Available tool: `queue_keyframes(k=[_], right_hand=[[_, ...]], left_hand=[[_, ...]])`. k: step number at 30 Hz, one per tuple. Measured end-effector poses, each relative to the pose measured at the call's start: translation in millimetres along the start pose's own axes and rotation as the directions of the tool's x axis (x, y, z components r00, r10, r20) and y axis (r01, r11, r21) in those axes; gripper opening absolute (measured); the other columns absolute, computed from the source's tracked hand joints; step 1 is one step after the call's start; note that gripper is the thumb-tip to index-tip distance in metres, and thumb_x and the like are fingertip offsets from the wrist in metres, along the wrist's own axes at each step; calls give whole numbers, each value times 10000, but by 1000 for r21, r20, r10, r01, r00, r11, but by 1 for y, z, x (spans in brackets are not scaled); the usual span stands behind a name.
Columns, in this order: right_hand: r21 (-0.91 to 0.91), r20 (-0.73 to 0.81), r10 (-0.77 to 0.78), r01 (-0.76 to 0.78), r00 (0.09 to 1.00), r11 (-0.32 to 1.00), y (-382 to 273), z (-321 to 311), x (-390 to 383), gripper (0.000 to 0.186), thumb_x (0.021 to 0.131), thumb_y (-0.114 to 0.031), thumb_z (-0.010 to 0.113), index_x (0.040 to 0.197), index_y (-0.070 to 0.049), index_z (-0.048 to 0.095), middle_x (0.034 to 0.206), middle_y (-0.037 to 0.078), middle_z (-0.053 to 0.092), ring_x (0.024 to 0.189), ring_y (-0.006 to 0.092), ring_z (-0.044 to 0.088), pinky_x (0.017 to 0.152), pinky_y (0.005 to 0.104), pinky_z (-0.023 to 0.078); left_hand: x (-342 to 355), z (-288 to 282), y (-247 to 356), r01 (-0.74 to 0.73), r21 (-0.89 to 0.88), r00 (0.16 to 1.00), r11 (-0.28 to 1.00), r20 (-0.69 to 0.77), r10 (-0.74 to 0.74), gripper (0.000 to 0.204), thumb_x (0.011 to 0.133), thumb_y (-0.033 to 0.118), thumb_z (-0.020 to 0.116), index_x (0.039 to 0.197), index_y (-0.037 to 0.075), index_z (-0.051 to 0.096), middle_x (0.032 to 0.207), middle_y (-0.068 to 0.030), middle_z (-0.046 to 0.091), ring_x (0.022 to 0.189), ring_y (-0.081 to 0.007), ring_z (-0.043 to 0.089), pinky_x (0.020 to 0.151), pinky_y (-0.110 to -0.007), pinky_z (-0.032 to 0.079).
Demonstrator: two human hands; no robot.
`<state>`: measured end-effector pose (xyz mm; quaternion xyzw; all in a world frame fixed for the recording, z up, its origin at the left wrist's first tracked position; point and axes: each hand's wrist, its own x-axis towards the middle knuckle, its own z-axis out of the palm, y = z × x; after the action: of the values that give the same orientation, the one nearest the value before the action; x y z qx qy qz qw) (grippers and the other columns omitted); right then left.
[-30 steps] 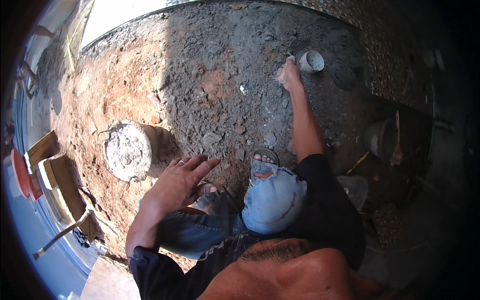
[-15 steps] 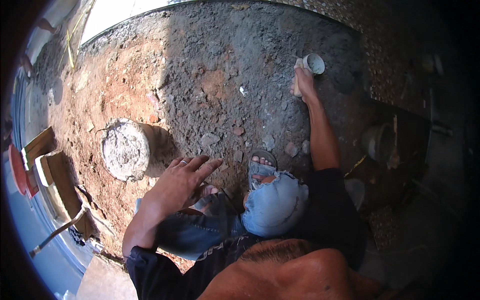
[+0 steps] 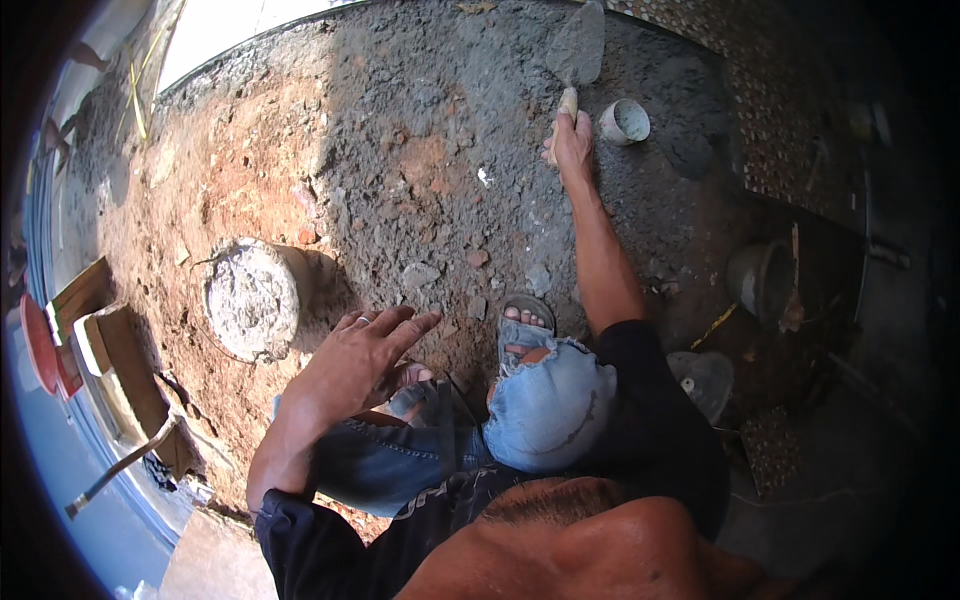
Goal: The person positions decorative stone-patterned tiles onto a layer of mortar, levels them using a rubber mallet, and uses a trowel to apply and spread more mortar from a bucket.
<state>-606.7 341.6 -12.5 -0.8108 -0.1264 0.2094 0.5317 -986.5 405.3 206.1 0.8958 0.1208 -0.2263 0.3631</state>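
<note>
My right hand (image 3: 572,146) is closed around the wooden handle of a trowel (image 3: 578,48). Its pointed grey blade lies over dark, rough mortar at the far side. Just right of this hand is a small pale cup (image 3: 627,122), tipped toward me and apart from the fingers. My left hand (image 3: 350,365) hovers over my left knee with its fingers stretched out, holding nothing. Left of it stands a round bucket (image 3: 255,300) filled with a pale, lumpy mix.
Stones and rubble cover the ground ahead. White tile (image 3: 240,40) borders the far left, patterned tile (image 3: 765,120) the right. A dark bucket (image 3: 760,280) sits at right. Wooden blocks (image 3: 125,380), a red object (image 3: 40,345) and a long-handled tool (image 3: 125,465) lie at left.
My right hand has moved left and slightly farther away, off the cup's side. The trowel's blade now shows beyond it. My left hand has barely moved.
</note>
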Motion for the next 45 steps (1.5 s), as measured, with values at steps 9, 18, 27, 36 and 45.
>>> queue_keyframes(k=[9,18,27,36,45], right_hand=[[272,23,354,-346,935,898,47,-41,-2,477,980,-446,456,1220,-36,495,777,80,563,525,161,555,419,318,474],[-199,120,281,-254,952,946,68,-74,3,480,998,-458,426,1255,-65,528,721,65,556,486,144,545,413,294,464],[-367,316,224,-99,922,925,40,-120,-26,444,980,-411,481,1092,15,532,783,84,584,527,169,577,485,319,492],[98,-174,273,-259,946,961,58,-143,-90,361,936,-241,567,1164,-5,417,821,82,558,570,157,562,454,309,475],[58,353,539,-594,764,803,36,-78,-129,307,929,-208,555,1112,-5,415,841,109,542,559,166,577,414,340,518]], left_hand=[[3,-3,0,16,-15,999,1000,37,-15,591,925,405,552,1453,186,400,1391,-134,483,1225,-371,511,1052,-471,410],[-2,-1,-6,5,-42,1000,999,13,-4,598,922,441,544,1449,193,406,1387,-134,488,1231,-374,510,1056,-485,396],[-12,-5,0,41,-25,999,999,-27,-42,609,912,445,564,1455,220,404,1375,-143,506,1170,-407,543,1032,-476,421],[-8,-5,8,42,2,999,999,15,-43,628,903,455,568,1464,232,396,1407,-134,489,1219,-400,517,1050,-489,408],[-4,-4,7,42,17,999,999,26,-43,615,903,452,574,1452,223,416,1395,-134,499,1202,-405,526,1036,-488,416]])
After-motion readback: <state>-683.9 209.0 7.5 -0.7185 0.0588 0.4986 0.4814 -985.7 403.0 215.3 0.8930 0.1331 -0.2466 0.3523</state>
